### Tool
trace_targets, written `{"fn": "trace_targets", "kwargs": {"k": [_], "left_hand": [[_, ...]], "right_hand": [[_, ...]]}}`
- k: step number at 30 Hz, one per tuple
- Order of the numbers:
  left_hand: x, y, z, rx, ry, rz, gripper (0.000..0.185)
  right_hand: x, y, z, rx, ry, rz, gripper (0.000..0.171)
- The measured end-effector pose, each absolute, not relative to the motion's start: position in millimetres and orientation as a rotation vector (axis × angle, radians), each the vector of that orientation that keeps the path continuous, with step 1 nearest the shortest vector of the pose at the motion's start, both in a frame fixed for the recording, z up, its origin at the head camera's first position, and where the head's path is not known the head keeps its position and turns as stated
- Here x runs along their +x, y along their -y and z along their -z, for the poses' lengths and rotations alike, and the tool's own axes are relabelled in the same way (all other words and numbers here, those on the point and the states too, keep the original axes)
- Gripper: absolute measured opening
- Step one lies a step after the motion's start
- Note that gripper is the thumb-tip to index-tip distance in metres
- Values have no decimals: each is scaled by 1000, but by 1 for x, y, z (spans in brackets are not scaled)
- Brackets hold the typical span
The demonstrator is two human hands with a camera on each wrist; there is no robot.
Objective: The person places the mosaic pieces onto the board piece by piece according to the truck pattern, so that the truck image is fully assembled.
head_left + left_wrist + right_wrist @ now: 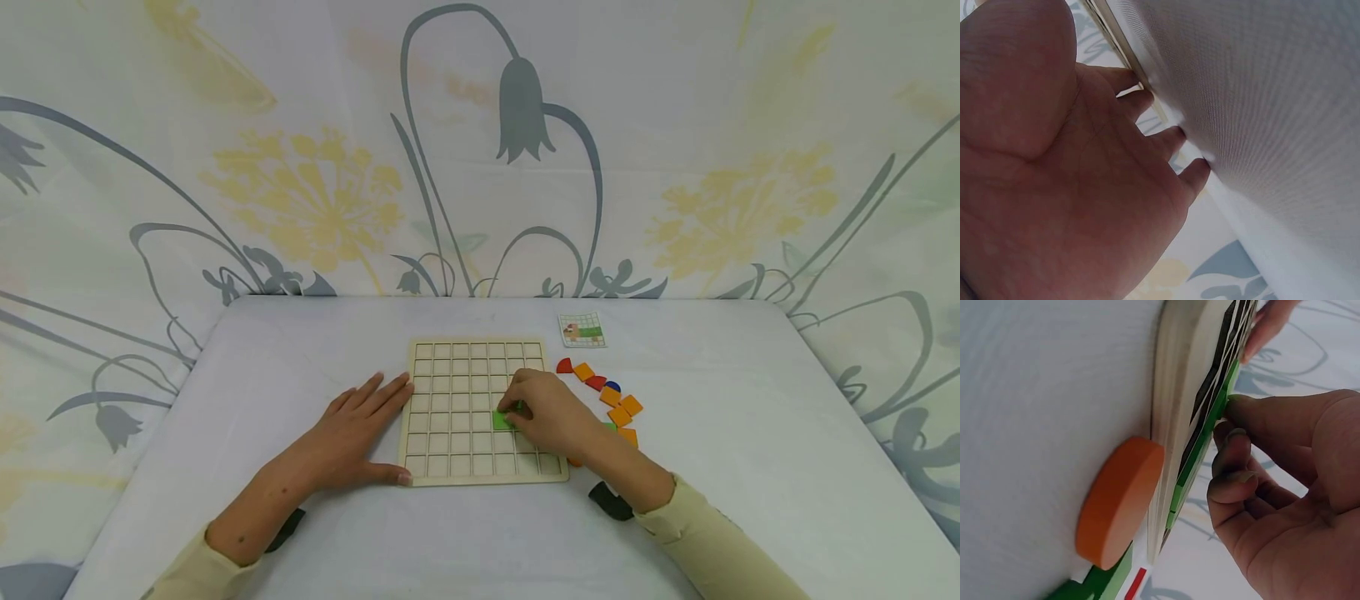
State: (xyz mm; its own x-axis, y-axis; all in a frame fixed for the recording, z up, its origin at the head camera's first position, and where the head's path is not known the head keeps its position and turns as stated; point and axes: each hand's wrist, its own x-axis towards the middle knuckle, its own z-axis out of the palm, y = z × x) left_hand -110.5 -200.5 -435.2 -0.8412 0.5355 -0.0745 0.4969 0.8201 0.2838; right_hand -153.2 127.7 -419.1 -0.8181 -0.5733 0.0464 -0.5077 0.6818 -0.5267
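Observation:
A pale wooden board (480, 481) with a square grid lies flat on the white-covered table. My left hand (345, 442) is spread flat at its left side, with fingertips and thumb tip touching the edge; the left wrist view shows the fingers extended. Over the right half of the grid, my right hand (551, 408) pinches a small green tile between thumb and curled fingers, mostly hidden by them. One green square tile (501, 421) shows in a cell beside the fingertips. In the right wrist view, green pieces (1197, 450) run in a row along the board under my thumb.
Right of the board lie several orange squares (611, 397), red pieces (565, 366) and a blue piece (612, 387). A rounded orange piece (1119, 503) sits against the board's edge. Behind is a small printed card (582, 330). A patterned curtain (480, 192) hangs at the back.

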Motion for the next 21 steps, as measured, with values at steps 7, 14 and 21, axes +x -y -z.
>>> {"fn": "trace_targets", "kwargs": {"k": [7, 14, 21], "left_hand": [[-110, 201, 435, 810, -2845, -387, 119], [-110, 201, 434, 807, -2843, -393, 120], [-111, 200, 435, 809, -2839, -390, 120]], "right_hand": [[-155, -135, 418, -923, -2761, 828, 11], [-162, -158, 411, -888, -2770, 909, 9], [-167, -186, 401, -894, -2735, 811, 7]]}}
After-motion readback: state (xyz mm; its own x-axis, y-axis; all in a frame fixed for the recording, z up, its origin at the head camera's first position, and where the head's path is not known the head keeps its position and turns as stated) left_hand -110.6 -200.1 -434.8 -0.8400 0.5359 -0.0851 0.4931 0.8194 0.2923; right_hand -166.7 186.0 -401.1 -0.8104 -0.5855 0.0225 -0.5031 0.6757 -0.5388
